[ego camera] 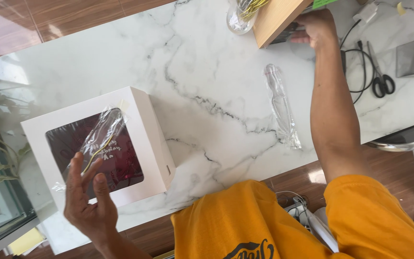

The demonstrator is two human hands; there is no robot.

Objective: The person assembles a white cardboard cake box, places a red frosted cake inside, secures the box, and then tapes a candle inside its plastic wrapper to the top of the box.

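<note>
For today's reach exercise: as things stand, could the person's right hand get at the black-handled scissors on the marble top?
Probably yes. The right hand is busy at a wooden box, but the scissors lie close beside that forearm on the marble top, with only a thin black cable between them.

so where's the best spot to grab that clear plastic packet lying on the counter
Probably the wide lower end of the clear plastic packet, nearest the person. It lies flat and lengthwise on the marble counter, with nothing touching it, and the film flares loose there. Pinching that flap from the near counter edge looks easiest; the upper part seems filled by a stiff clear item.
</note>
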